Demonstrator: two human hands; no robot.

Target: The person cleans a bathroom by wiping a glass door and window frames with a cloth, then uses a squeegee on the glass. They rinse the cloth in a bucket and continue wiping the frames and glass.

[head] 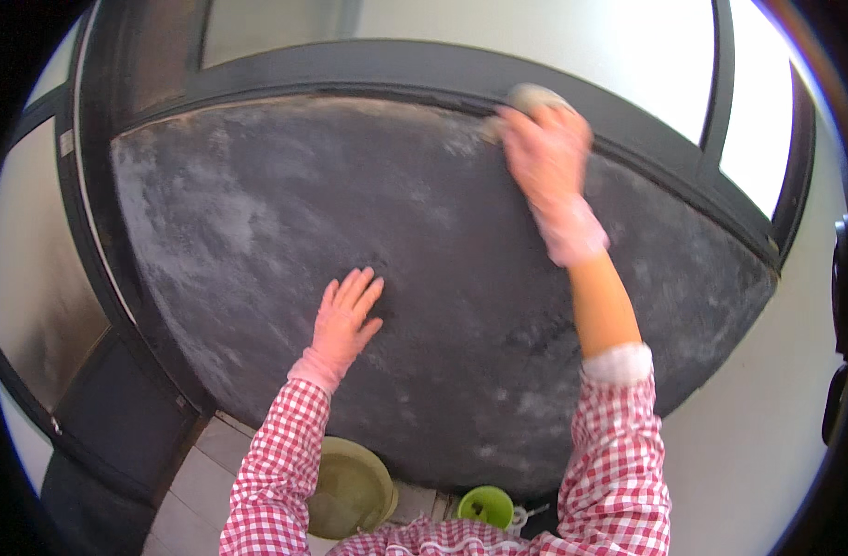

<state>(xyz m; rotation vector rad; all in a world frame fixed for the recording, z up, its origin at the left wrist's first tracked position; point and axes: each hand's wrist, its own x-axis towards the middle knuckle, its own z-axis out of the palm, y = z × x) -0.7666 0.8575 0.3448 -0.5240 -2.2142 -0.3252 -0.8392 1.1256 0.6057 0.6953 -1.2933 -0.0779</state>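
Before me stands a dark grey panel (452,292) marked with whitish smears, thickest toward its left side. My left hand (344,316), in a thin pinkish glove, lies against the panel's middle with fingers spread and nothing in them. Higher up on the right, my right hand (549,156), gloved the same way, grips a pale cloth (535,97). Motion blurs that hand and the cloth, so the cloth's exact kind is unclear. It is at the panel's upper edge, by the dark frame rail (410,66), and the fingers partly hide it.
Below my arms, a round basin (351,486) of cloudy water stands on the tiled floor (194,486). A small green container (486,506) is right of it. Frosted panes (466,28) lie above the rail, a dark-framed door (49,257) at left, a pale wall (751,403) at right.
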